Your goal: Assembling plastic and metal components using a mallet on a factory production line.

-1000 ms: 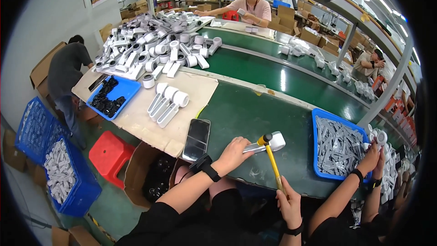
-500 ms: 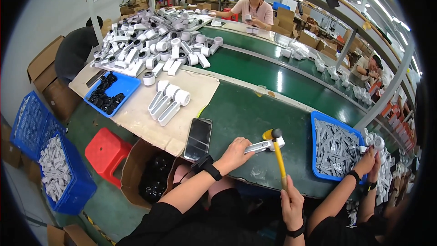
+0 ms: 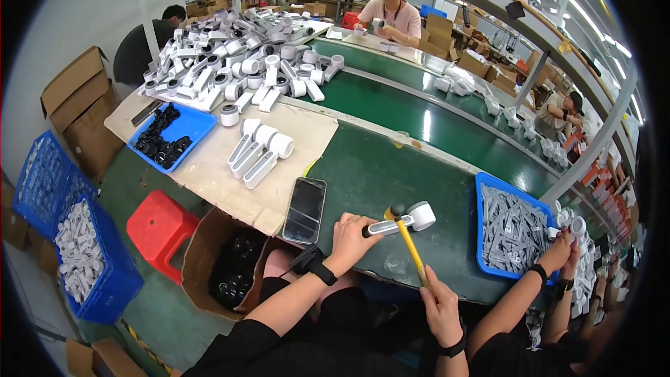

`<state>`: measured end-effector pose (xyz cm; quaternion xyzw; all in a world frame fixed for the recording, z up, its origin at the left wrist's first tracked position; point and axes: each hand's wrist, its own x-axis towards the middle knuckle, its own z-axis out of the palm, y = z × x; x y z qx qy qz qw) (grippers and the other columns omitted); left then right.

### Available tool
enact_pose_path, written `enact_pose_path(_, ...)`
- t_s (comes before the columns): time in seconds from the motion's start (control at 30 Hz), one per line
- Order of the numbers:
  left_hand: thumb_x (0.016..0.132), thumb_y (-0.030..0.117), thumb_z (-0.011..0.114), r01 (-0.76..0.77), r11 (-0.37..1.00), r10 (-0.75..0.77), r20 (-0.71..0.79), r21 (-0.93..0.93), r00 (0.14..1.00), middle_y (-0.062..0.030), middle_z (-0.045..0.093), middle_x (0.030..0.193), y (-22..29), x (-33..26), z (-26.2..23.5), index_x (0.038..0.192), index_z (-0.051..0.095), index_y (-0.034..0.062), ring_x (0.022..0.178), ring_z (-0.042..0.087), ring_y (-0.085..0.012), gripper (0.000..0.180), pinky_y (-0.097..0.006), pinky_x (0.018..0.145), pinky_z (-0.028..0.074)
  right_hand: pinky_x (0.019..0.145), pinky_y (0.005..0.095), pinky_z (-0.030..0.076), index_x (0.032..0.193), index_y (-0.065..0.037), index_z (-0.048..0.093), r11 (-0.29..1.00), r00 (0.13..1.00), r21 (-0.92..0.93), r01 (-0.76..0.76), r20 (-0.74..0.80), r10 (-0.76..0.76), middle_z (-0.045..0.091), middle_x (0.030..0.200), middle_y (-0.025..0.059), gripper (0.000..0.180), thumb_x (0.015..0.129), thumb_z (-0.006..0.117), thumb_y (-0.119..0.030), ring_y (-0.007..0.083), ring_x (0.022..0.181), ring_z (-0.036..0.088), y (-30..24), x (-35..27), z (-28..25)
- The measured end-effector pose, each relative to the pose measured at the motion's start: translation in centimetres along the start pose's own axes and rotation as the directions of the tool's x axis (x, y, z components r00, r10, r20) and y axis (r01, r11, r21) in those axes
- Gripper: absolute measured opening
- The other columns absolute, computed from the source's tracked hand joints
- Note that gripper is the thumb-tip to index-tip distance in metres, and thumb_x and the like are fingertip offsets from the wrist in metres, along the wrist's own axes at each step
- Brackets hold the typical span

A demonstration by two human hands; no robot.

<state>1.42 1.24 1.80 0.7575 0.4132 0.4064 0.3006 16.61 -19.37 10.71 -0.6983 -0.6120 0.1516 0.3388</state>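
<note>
On the green work surface lies a white handheld device (image 3: 422, 216) with a grey-striped handle and a round, drum-like head. My left hand (image 3: 351, 243) is closed on the handle's near-left end and steadies it. My right hand (image 3: 442, 304) grips the yellow handle of a hammer (image 3: 411, 248). The hammer's head, yellow with a dark round face, is over the middle of the device's handle; whether it touches cannot be made out. Left of my left hand lies a dark phone (image 3: 305, 209). Several similar white devices (image 3: 259, 152) lie side by side on the cardboard sheet.
A blue tray (image 3: 481, 237) of grey strips stands at right, beside a co-worker's hands (image 3: 558, 255) holding a white part. A blue tray (image 3: 197, 124) of black parts and a large pile of white devices (image 3: 237, 56) lie at left. A red stool (image 3: 160, 227) stands below.
The hammer head has moved left, from near the device's round head to over its handle. My left hand has shifted slightly left. The co-worker opposite has drawn an outstretched hand back in.
</note>
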Motion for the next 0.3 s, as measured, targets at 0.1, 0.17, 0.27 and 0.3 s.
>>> enact_pose_path(0.1, 0.072, 0.027, 0.082, 0.014, 0.998, -0.013, -0.008, 0.062, 1.0, -0.0046, 0.068, 0.09, 0.4, 0.3, 0.0, 0.095, 0.074, 0.011, 0.099, 0.058, -0.0246, 0.029, -0.039, 0.086, 0.042, 0.07, 0.039, 0.049, 0.137, -0.005, 0.056, 0.991, 0.994, 0.134, -0.017, -0.103, 0.031, 0.061, 0.085, 0.0199, 0.046, 0.092, 0.061, -0.003, 0.0369, 0.075, 0.06, -0.6, -0.4, 0.3)
enact_pose_path(0.17, 0.073, 0.029, 0.081, 0.022, 0.997, -0.023, 0.008, 0.076, 1.0, -0.0036, 0.068, 0.089, 0.3, 0.1, 0.0, 0.095, 0.074, 0.0118, 0.099, 0.057, -0.0238, 0.029, -0.039, 0.085, 0.041, 0.07, 0.0337, 0.047, 0.136, -0.001, 0.055, 0.999, 0.998, -0.035, 0.016, 0.056, -0.014, 0.06, 0.082, 0.0185, 0.046, 0.091, 0.061, -0.002, 0.0273, 0.071, 0.059, 0.4, -0.2, 0.8)
enact_pose_path(0.27, 0.072, 0.031, 0.081, 0.035, 0.996, -0.037, 0.029, 0.083, 0.999, -0.0027, 0.067, 0.089, -0.4, 0.2, 0.1, 0.098, 0.075, 0.0112, 0.099, 0.057, -0.0241, 0.033, -0.039, 0.085, 0.04, 0.069, 0.0373, 0.048, 0.139, -0.005, 0.054, 0.999, 0.999, 0.008, 0.036, 0.017, -0.036, 0.061, 0.081, 0.0171, 0.049, 0.091, 0.062, -0.003, 0.0267, 0.071, 0.06, -0.2, 0.0, 0.4)
enact_pose_path(0.3, 0.071, 0.032, 0.082, 0.04, 0.998, -0.042, 0.037, 0.056, 0.998, -0.003, 0.067, 0.089, -0.2, 0.3, 0.1, 0.098, 0.074, 0.0103, 0.101, 0.056, -0.0242, 0.035, -0.039, 0.087, 0.039, 0.067, 0.041, 0.048, 0.141, -0.008, 0.053, 0.997, 0.997, 0.052, 0.063, -0.047, -0.06, 0.06, 0.081, 0.0184, 0.051, 0.092, 0.063, -0.004, 0.0284, 0.071, 0.061, -0.8, -0.4, 0.3)
